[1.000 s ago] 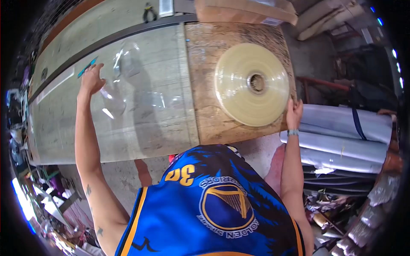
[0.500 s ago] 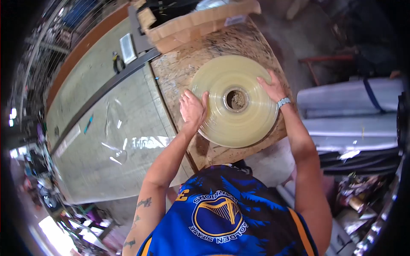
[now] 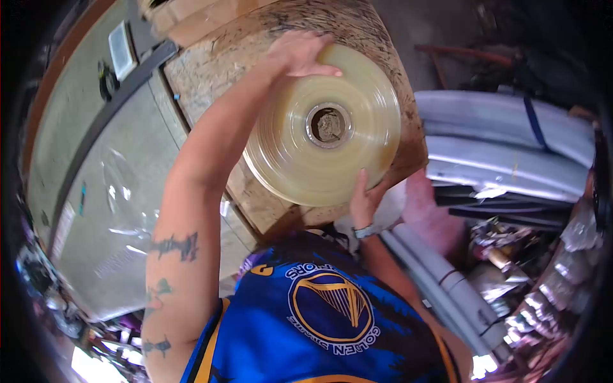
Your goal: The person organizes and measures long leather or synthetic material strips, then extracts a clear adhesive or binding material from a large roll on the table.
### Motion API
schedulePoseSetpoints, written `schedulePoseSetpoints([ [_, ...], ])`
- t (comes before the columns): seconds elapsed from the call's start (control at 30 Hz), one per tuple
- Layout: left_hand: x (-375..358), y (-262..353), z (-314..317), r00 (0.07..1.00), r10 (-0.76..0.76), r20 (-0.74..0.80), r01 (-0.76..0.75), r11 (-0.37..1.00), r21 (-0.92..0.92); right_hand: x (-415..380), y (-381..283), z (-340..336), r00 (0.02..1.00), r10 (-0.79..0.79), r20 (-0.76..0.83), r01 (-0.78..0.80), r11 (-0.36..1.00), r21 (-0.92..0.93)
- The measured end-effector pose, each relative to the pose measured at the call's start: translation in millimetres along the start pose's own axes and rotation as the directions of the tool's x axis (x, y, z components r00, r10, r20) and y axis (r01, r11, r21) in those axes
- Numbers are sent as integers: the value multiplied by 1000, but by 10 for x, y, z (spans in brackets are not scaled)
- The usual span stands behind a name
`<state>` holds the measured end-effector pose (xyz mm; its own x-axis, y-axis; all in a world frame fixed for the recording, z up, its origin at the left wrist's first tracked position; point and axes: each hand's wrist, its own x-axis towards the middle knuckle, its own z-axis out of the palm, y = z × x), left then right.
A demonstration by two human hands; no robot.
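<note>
A large, pale yellow roll of clear plastic film lies flat on a worn wooden board, its round cardboard core facing up. My left hand grips the far rim, with the thumb over the top face and the other fingers over the outer edge. At the near right rim is my right hand, its thumb up on the face and its fingers partly hidden below the edge. A watch is on my right wrist.
A cardboard box sits behind the roll. Left of the board is a greenish table with a dark metal strip, pliers and a whitish rectangular piece. Wrapped rolls lie at the right.
My left hand has moved from the roll's left side to its far edge, and my right hand from the right side to the near edge. The view has shifted.
</note>
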<state>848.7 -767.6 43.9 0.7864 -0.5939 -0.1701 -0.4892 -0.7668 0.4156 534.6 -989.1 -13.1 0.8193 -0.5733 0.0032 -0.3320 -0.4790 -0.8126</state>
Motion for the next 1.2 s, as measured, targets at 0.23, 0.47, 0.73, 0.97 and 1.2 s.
schedulePoseSetpoints([
  [0.23,-967,-31,448,795,-379,-473,289,923,-254,-41,18,-27,996,39,85,-42,998,41],
  [0.47,-3334,740,1163,847,-348,-402,360,932,-48,-4,273,32,993,-115,26,117,987,-106],
  [0.73,-4408,157,529,696,-553,-458,339,816,-468,99,367,48,994,-51,93,44,996,78],
  [0.97,-5471,-1249,280,638,-754,-158,535,581,-613,182,423,-139,980,-62,192,66,998,-16],
  [1.2,-5638,-1778,295,643,-754,-135,673,640,-370,258,756,-260,967,-163,198,106,957,271],
])
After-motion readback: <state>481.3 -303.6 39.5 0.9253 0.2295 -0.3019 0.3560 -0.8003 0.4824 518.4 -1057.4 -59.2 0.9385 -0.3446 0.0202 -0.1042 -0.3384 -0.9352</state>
